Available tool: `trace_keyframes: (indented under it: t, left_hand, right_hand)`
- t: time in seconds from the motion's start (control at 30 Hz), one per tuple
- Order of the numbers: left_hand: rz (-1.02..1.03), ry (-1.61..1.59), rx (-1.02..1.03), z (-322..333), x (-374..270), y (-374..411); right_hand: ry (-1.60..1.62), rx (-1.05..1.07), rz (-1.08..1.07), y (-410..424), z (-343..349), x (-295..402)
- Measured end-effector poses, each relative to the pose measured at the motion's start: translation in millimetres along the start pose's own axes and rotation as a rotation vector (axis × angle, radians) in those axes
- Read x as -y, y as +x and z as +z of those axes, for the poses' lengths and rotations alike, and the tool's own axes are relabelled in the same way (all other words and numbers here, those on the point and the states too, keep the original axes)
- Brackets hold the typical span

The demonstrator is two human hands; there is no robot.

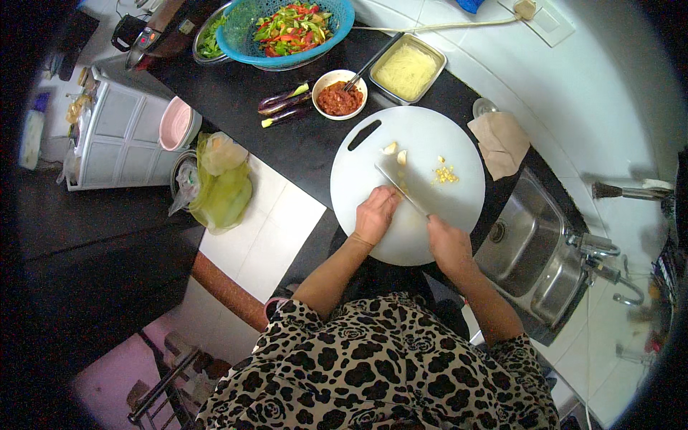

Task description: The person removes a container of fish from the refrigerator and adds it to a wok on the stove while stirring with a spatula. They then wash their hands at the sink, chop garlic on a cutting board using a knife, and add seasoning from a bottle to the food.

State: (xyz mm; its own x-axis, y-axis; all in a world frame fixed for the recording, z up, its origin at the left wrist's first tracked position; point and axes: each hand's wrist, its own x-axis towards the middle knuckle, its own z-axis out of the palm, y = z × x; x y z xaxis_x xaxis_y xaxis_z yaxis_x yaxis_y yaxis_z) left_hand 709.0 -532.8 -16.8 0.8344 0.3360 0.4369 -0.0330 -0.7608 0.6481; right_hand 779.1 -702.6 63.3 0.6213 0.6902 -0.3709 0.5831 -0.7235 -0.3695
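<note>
My right hand (450, 244) grips the handle of a kitchen knife (400, 188), its blade slanting up and left across a round white cutting board (371, 172). Beside the blade, my left hand (376, 214) has its fingers curled down on the board, pinching a small pale piece of what looks like garlic, mostly hidden by the fingertips. Garlic cloves (402, 157) lie beyond the knife's tip. A small heap of chopped yellowish garlic (446, 174) sits to the right of the blade.
Behind the board stand a bowl of red paste (339, 99), a metal tray of pale shreds (407, 70), eggplants (285, 105) and a blue colander (231, 40) of cut peppers. A folded cloth (501, 144) and a steel sink (524, 236) are at right. A green bag (223, 193) hangs left.
</note>
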Motion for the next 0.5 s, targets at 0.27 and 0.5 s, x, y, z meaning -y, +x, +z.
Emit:
trace_keyframes:
  t: [0.27,0.5]
  left_hand:
    - [-0.013,0.01,-0.02,0,-1,-2]
    - [-0.046,0.006,0.015,-2,-3,-1]
  right_hand:
    - [0.062,0.004,-0.006,6,-5,4]
    - [0.076,0.0,-0.007,14,-10,6]
